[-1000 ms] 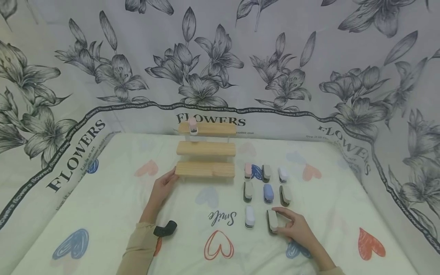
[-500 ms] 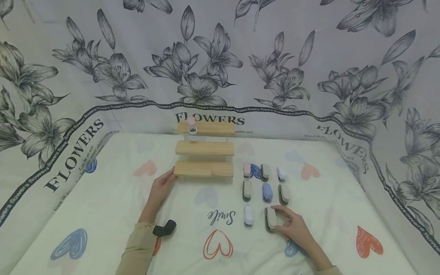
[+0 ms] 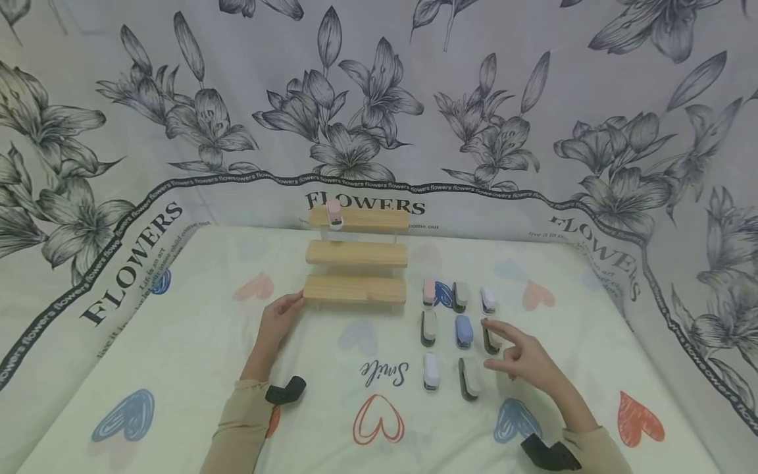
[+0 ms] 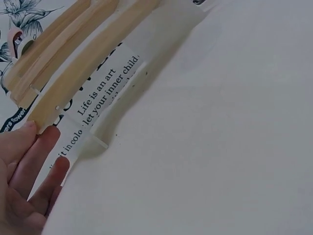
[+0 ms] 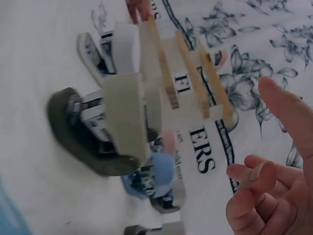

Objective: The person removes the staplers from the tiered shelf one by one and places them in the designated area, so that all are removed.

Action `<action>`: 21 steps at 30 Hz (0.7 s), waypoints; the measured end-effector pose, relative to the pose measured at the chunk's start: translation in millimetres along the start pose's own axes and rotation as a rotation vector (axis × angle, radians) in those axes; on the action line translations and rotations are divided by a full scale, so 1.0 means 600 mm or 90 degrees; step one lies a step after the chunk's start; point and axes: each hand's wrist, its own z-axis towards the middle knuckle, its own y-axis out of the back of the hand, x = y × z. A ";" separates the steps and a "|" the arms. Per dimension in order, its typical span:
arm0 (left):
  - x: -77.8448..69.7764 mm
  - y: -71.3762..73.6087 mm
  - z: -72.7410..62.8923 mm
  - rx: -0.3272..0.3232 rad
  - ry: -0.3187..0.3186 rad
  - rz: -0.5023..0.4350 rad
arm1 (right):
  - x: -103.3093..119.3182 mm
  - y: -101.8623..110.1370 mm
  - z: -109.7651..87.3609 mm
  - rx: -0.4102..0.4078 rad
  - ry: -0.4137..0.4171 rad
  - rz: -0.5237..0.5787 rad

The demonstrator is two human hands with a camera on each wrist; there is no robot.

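Observation:
My left hand (image 3: 279,324) pinches the left end of the lowest board of a three-tier wooden display rack (image 3: 355,289), thumb above and fingertips below in the left wrist view. On the top tier sits a pink stapler (image 3: 334,214). Above the cloth, my right hand (image 3: 527,359) holds nothing; index finger and thumb are spread, the other fingers bent. Its index finger partly covers a grey-green stapler (image 3: 491,339). Left of the thumb lies another grey-green stapler (image 3: 469,378), large in the right wrist view. A blue stapler (image 3: 464,331) and a white stapler (image 3: 431,371) lie nearby.
Farther back on the cloth lie a pink stapler (image 3: 429,292), a grey stapler (image 3: 459,296) and a white stapler (image 3: 487,299). A grey-green stapler (image 3: 428,328) lies left of the blue one. A flower-printed curtain (image 3: 379,105) hangs behind the rack.
My right hand has let go of the front grey-green stapler and moved back and slightly right, its fingers spreading. The left hand stays at the rack.

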 end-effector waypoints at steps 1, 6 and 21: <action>0.001 0.001 0.000 0.006 0.005 -0.012 | 0.011 0.003 0.011 -0.002 0.008 0.008; 0.003 0.002 0.001 0.023 0.018 -0.062 | 0.021 0.005 0.078 -0.003 0.053 0.125; -0.001 0.002 -0.002 0.004 0.040 -0.048 | 0.105 -0.056 0.316 0.054 0.076 0.230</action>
